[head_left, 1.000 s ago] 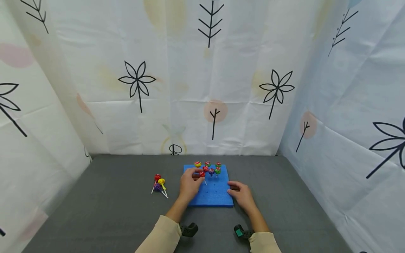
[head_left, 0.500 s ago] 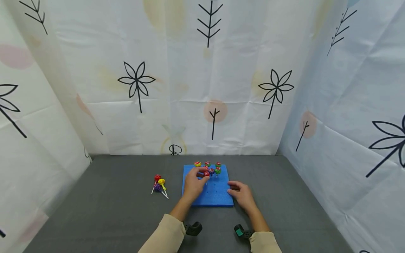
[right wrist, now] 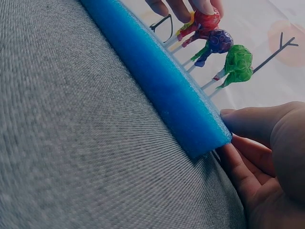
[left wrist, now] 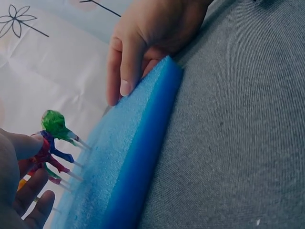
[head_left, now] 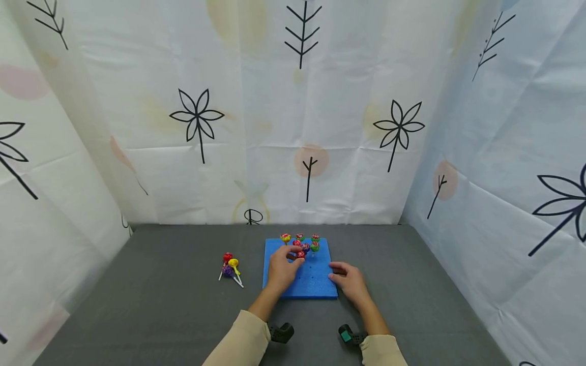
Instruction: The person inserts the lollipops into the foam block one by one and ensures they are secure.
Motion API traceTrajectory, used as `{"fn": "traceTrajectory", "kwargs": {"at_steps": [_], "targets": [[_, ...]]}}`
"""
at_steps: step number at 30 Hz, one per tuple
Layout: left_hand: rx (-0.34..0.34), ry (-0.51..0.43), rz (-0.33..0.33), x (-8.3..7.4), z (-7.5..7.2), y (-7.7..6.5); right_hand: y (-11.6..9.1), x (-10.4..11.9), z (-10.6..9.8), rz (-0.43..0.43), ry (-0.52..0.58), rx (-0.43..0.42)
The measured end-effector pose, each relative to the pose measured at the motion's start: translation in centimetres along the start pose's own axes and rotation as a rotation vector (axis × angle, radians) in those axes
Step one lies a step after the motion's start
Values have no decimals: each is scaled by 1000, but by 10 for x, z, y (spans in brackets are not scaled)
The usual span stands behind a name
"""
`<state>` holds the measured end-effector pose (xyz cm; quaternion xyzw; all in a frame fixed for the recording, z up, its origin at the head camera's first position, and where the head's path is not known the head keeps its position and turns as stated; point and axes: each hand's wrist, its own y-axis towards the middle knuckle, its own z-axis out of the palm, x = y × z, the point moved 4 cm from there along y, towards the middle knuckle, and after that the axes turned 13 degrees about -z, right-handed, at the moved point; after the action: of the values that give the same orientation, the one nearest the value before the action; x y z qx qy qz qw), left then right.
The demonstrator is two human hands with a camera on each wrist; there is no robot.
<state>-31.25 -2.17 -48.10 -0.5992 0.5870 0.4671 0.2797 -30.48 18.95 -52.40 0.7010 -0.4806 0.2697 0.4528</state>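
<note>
A blue foam board [head_left: 316, 285] with small holes lies on the table. My left hand [head_left: 281, 269] pinches the wrapped head of a red lollipop [head_left: 300, 255] over the board; in the left wrist view its white stick reaches the foam. Beyond it several lollipops stand upright in the board, among them a purple one [right wrist: 220, 41], a green one [right wrist: 239, 63] and a yellow one [head_left: 286, 237]. At the board's right edge my right hand [head_left: 350, 282] grips the foam, thumb [right wrist: 248, 121] on top and fingers beneath.
Left of the board several loose lollipops lie in a small pile, with red [head_left: 227, 257], yellow [head_left: 234, 263] and purple [head_left: 227, 271] heads. A grey cloth [head_left: 151, 305] covers the table. Patterned white curtains [head_left: 270, 112] enclose the back and sides.
My left hand has carried the red lollipop to the right, then slightly down, bringing it close to the standing ones. The right hand has kept its place on the board's edge.
</note>
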Motion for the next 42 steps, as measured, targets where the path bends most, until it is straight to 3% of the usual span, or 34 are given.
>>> {"fn": "traceTrajectory", "kwargs": {"at_steps": [17,32,42], "targets": [[-26,6,29,12,-1,-4,-1,0,2,-6,13,5],[-41,40,48,21,-17,-9,1,3,1,-3,0,9],[-82,-37,78,24,-30,-13,2,1,0,-40,16,-15]]}}
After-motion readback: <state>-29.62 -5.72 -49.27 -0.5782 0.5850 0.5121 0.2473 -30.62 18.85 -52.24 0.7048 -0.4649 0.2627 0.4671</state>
